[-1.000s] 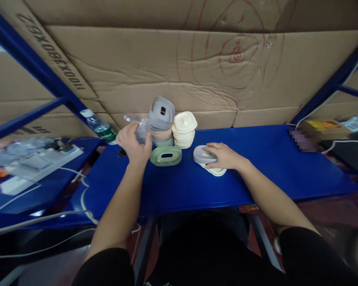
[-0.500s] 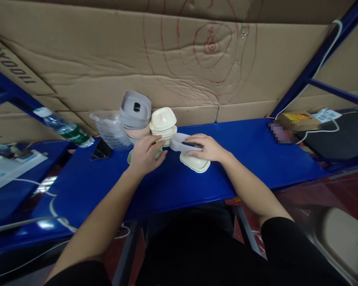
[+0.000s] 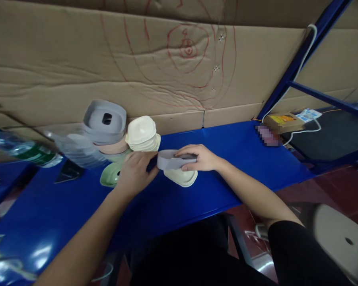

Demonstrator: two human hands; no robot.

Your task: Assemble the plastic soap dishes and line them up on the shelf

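My right hand (image 3: 201, 157) grips a grey rounded-square plastic dish (image 3: 167, 161), with fingers over its rim and the thumb beneath. At the dish's left end, my left hand (image 3: 139, 171) has its thumb and fingers closed on the edge. Just under it a cream lid-like piece (image 3: 186, 178) lies on the table, partly covered. Left of my left hand rests a green dish (image 3: 109, 174), partly hidden. Behind are a stack of cream pieces (image 3: 141, 131) and a taller stack topped by grey dishes (image 3: 104, 119) with an oval hole, over pink and green ones.
Clear plastic containers (image 3: 80, 147), a dark triangular object (image 3: 69, 171) and a water bottle (image 3: 26, 149) are at the left on the blue table (image 3: 226, 139). Cardboard (image 3: 77, 55) stands behind. At the right are a small box (image 3: 283, 122), a white cable and a stool (image 3: 340, 234).
The view has shifted right and closer. My left hand has come over from beside the green dish to the grey dish's left end. My right hand still holds the grey dish.
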